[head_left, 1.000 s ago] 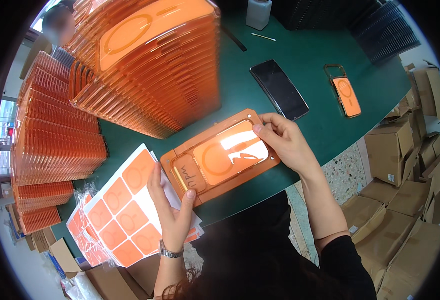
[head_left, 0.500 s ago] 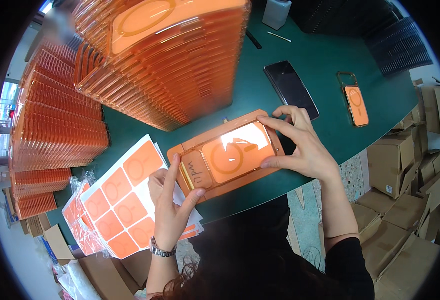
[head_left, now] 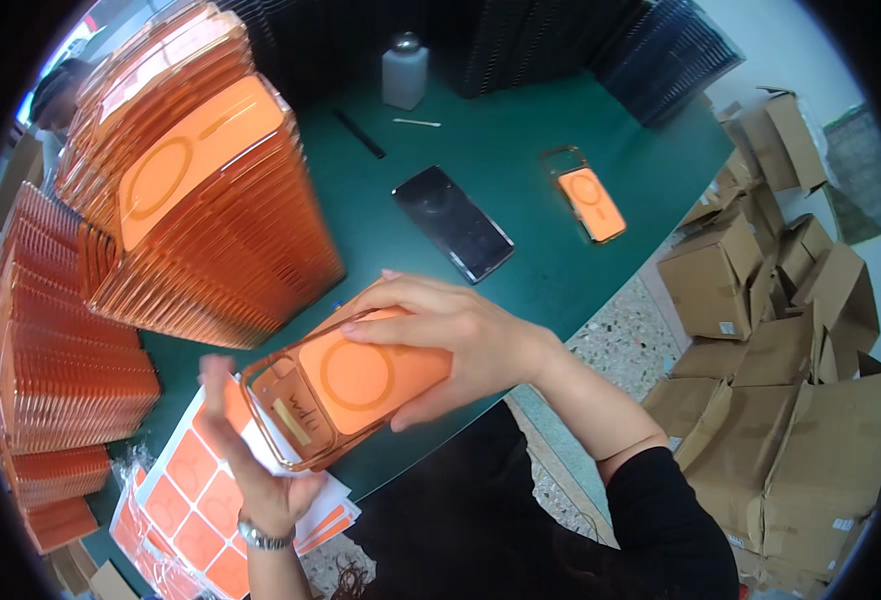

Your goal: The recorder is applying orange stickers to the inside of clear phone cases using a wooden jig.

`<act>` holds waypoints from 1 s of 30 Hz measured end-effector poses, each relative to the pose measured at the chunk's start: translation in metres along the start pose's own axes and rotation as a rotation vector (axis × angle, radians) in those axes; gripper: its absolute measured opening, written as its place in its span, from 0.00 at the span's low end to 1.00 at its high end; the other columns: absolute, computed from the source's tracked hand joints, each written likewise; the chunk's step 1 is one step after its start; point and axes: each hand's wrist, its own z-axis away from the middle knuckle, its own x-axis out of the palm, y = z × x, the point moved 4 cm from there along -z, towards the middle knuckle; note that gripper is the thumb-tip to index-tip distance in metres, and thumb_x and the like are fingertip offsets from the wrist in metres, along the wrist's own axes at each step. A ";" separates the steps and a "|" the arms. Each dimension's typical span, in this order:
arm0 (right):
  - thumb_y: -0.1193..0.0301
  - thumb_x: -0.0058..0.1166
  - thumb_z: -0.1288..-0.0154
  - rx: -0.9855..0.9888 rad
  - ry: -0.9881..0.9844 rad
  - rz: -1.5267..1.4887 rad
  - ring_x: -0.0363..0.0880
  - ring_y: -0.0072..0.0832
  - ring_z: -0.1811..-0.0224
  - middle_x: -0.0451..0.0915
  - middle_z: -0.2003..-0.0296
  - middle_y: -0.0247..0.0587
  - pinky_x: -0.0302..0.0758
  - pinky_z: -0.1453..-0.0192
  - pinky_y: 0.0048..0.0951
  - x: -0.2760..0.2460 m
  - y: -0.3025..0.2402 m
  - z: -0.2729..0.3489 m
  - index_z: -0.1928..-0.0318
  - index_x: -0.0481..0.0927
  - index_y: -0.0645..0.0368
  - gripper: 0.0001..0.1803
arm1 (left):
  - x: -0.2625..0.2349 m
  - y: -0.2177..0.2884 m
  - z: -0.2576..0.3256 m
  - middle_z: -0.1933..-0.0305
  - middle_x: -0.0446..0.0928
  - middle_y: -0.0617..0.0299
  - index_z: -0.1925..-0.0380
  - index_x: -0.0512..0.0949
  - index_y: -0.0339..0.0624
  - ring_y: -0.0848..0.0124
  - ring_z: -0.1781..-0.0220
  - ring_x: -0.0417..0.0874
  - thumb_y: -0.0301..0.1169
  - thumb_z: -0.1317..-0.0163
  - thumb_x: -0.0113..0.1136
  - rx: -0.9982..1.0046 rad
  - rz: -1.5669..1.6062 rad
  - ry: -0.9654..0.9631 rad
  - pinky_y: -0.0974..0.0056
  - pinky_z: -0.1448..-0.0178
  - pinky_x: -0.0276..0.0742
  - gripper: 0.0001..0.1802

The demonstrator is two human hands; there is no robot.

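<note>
Green table (head_left: 500, 140), mid-frame: R hand (head_left: 470, 335) pinches orange case (head_left: 350, 380) across its width, prob. for steadiness, L hand (head_left: 265, 490) spread nearby.

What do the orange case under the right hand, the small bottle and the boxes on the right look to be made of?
Orange case: likely tinted plastic, glossy; its rim looks see-through and shiny.
Bottle: probably plastic, whitish and cloudy; its cap shines like metal, though metal-coloured plastic is possible.
Boxes: cardboard, matte brown, with bent flaps.

1 held case (head_left: 358, 375), 1 phone (head_left: 452, 225), 1 bottle (head_left: 404, 78)
</note>
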 end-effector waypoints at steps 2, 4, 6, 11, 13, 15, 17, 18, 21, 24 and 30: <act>0.61 0.80 0.53 0.064 0.215 -0.288 0.76 0.42 0.35 0.78 0.40 0.48 0.67 0.26 0.45 -0.018 -0.012 0.019 0.34 0.76 0.57 0.44 | -0.004 0.026 -0.011 0.18 0.44 0.37 0.19 0.31 0.62 0.39 0.18 0.49 0.75 0.43 0.56 0.185 -0.063 0.159 0.36 0.19 0.45 0.65; 0.57 0.78 0.48 0.384 0.523 -1.031 0.81 0.44 0.40 0.80 0.42 0.50 0.76 0.34 0.42 -0.006 0.003 0.051 0.31 0.72 0.60 0.46 | -0.018 0.032 0.001 0.17 0.44 0.38 0.19 0.34 0.66 0.38 0.18 0.49 0.77 0.43 0.52 0.166 -0.186 0.269 0.33 0.20 0.47 0.62; 0.27 0.66 0.54 0.191 0.647 -1.476 0.82 0.52 0.45 0.77 0.42 0.57 0.79 0.38 0.50 -0.005 0.003 0.074 0.27 0.61 0.61 0.65 | -0.030 0.027 0.021 0.17 0.44 0.42 0.19 0.35 0.62 0.39 0.18 0.51 0.74 0.36 0.47 0.075 -0.306 0.300 0.33 0.20 0.48 0.57; 0.18 0.60 0.63 0.047 0.710 -1.682 0.85 0.58 0.53 0.77 0.47 0.61 0.84 0.47 0.60 -0.002 -0.004 0.089 0.30 0.63 0.63 0.71 | -0.058 -0.007 0.086 0.16 0.47 0.47 0.19 0.43 0.44 0.48 0.16 0.50 0.68 0.30 0.44 -0.317 -0.443 0.232 0.40 0.17 0.45 0.53; 0.18 0.60 0.64 0.101 0.726 -1.670 0.85 0.58 0.54 0.77 0.47 0.61 0.84 0.48 0.60 -0.005 -0.008 0.095 0.31 0.63 0.63 0.72 | -0.058 -0.008 0.108 0.17 0.47 0.47 0.20 0.45 0.42 0.50 0.16 0.49 0.67 0.29 0.44 -0.382 -0.485 0.170 0.42 0.16 0.43 0.52; 0.17 0.59 0.65 0.103 0.731 -1.715 0.85 0.58 0.54 0.76 0.47 0.62 0.84 0.49 0.59 -0.004 -0.010 0.096 0.32 0.64 0.64 0.72 | -0.057 -0.016 0.129 0.16 0.48 0.47 0.21 0.47 0.38 0.52 0.15 0.46 0.63 0.28 0.46 -0.462 -0.489 0.106 0.45 0.15 0.39 0.50; 0.17 0.59 0.65 0.068 0.735 -1.743 0.85 0.58 0.54 0.76 0.47 0.62 0.85 0.49 0.59 -0.005 -0.013 0.091 0.32 0.64 0.64 0.72 | -0.056 -0.024 0.150 0.16 0.47 0.46 0.21 0.47 0.37 0.52 0.15 0.46 0.62 0.28 0.47 -0.498 -0.511 0.052 0.45 0.16 0.39 0.50; 0.17 0.59 0.64 0.037 0.729 -1.774 0.85 0.58 0.54 0.76 0.47 0.62 0.85 0.49 0.58 -0.005 -0.013 0.088 0.32 0.63 0.64 0.72 | -0.055 -0.028 0.156 0.16 0.47 0.46 0.20 0.46 0.37 0.52 0.15 0.46 0.60 0.28 0.48 -0.542 -0.535 0.005 0.46 0.16 0.39 0.50; 0.17 0.58 0.64 0.017 0.745 -1.771 0.85 0.58 0.54 0.76 0.47 0.63 0.85 0.50 0.59 -0.012 -0.015 0.093 0.32 0.63 0.64 0.72 | -0.040 -0.032 0.166 0.17 0.48 0.46 0.20 0.45 0.38 0.51 0.16 0.48 0.55 0.26 0.47 -0.590 -0.493 -0.096 0.45 0.16 0.40 0.46; 0.17 0.57 0.62 0.033 0.758 -1.758 0.85 0.58 0.54 0.76 0.48 0.64 0.85 0.51 0.59 -0.009 -0.008 0.095 0.32 0.62 0.64 0.71 | -0.041 -0.036 0.174 0.17 0.50 0.45 0.20 0.46 0.37 0.49 0.17 0.51 0.51 0.24 0.46 -0.580 -0.535 -0.144 0.45 0.17 0.41 0.43; 0.19 0.56 0.56 -0.070 0.764 -1.778 0.84 0.61 0.54 0.76 0.45 0.67 0.85 0.52 0.60 -0.017 -0.004 0.090 0.29 0.59 0.64 0.69 | -0.045 -0.044 0.179 0.18 0.50 0.44 0.21 0.47 0.35 0.48 0.18 0.51 0.49 0.24 0.45 -0.540 -0.586 -0.171 0.45 0.17 0.44 0.42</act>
